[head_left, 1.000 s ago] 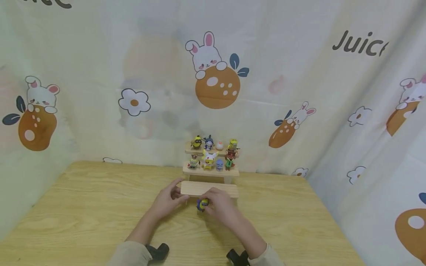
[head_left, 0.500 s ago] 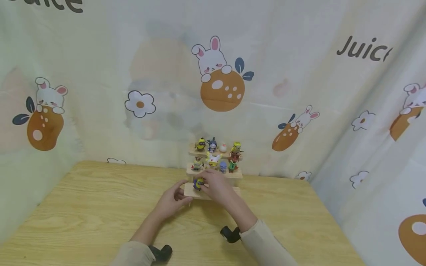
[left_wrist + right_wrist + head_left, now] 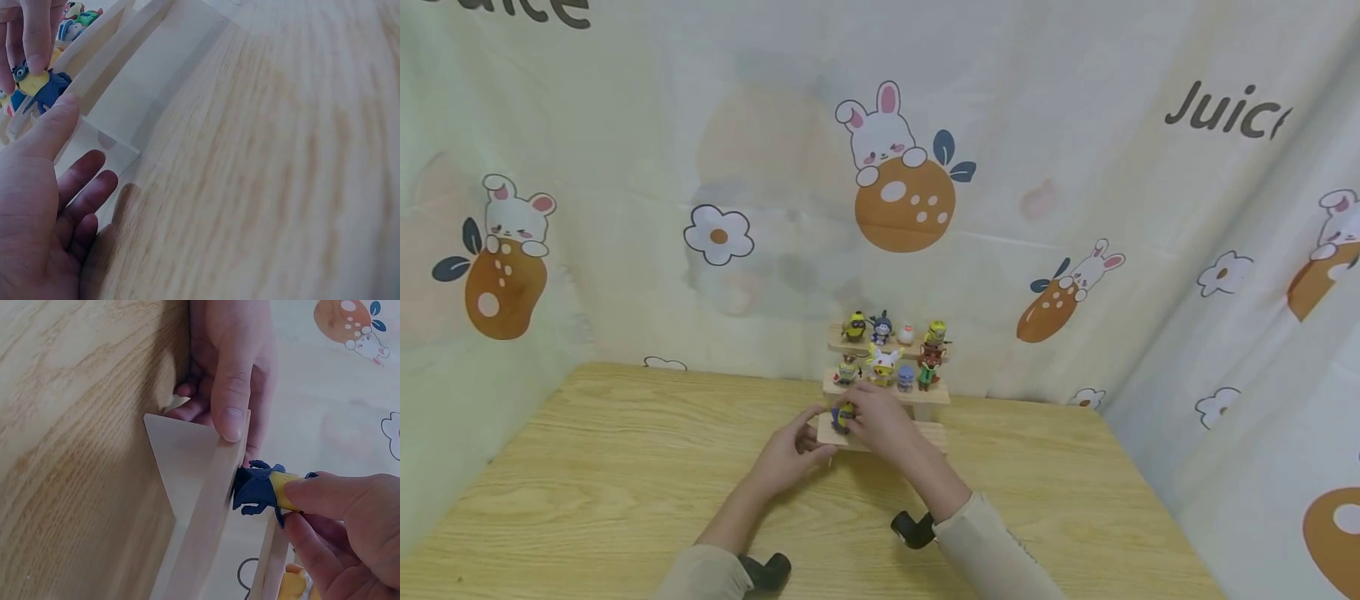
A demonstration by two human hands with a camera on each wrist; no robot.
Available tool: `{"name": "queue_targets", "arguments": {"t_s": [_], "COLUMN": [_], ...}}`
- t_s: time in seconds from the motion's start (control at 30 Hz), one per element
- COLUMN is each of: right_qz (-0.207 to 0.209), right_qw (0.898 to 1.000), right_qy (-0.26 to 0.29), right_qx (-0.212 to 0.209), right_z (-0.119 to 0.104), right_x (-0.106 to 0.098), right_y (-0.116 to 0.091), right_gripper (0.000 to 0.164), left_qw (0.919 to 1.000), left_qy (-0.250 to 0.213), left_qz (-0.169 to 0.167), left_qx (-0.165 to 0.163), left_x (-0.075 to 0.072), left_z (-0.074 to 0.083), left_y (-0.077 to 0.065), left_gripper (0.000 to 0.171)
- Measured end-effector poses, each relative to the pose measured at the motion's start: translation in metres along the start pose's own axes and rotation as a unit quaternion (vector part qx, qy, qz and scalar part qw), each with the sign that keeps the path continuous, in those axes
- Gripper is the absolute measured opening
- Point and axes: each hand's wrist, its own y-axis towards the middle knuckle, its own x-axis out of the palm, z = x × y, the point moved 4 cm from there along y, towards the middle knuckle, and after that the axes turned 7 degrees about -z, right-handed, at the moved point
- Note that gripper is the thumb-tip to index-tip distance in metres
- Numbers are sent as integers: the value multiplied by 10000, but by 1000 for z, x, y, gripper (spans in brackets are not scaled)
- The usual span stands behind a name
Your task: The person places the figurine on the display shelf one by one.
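Note:
A small yellow-and-blue Minion figurine (image 3: 840, 419) is at the left end of the lowest step of a three-tier wooden display stand (image 3: 934, 435). My right hand (image 3: 883, 423) pinches its yellow head between thumb and fingers. In the right wrist view the blue base of the figurine (image 3: 255, 489) is at the step's top surface. My left hand (image 3: 787, 458) holds that step's left end, its thumb (image 3: 231, 424) on the front edge and other fingers at the side, partly hidden.
Several figurines (image 3: 882, 367) stand along the middle step, and several more (image 3: 882, 328) on the top step. Behind the wooden table (image 3: 647, 467) hangs a patterned curtain (image 3: 775, 150). Black wrist devices (image 3: 913, 529) sit below both sleeves.
My right hand has lifted the figurine from in front of the stand onto the lowest step, then shifted it slightly left. My left hand has stayed at the step's left end.

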Motion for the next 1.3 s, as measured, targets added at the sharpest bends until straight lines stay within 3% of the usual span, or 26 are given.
{"name": "queue_targets", "arguments": {"t_s": [0.8, 1.03, 1.13, 1.3], "right_qz": [-109, -117, 39, 782], "right_qw": [9995, 9998, 10000, 9966], "right_qy": [-274, -134, -25, 209], "right_qx": [-120, -50, 1, -164], "right_z": [-3, -3, -3, -7], "right_x": [0, -3, -9, -23], "right_y": [-9, -12, -18, -44], "right_gripper": [30, 33, 35, 30], "left_qw": [10000, 10000, 10000, 10000], "left_qy": [-75, -54, -41, -2], "left_qz": [-16, 7, -6, 9], "left_qx": [37, -1, 6, -46], "left_x": [1, 2, 2, 2], "left_z": [3, 1, 1, 1], "left_y": [-3, -3, -3, -1], "left_gripper": [67, 67, 68, 70]}}
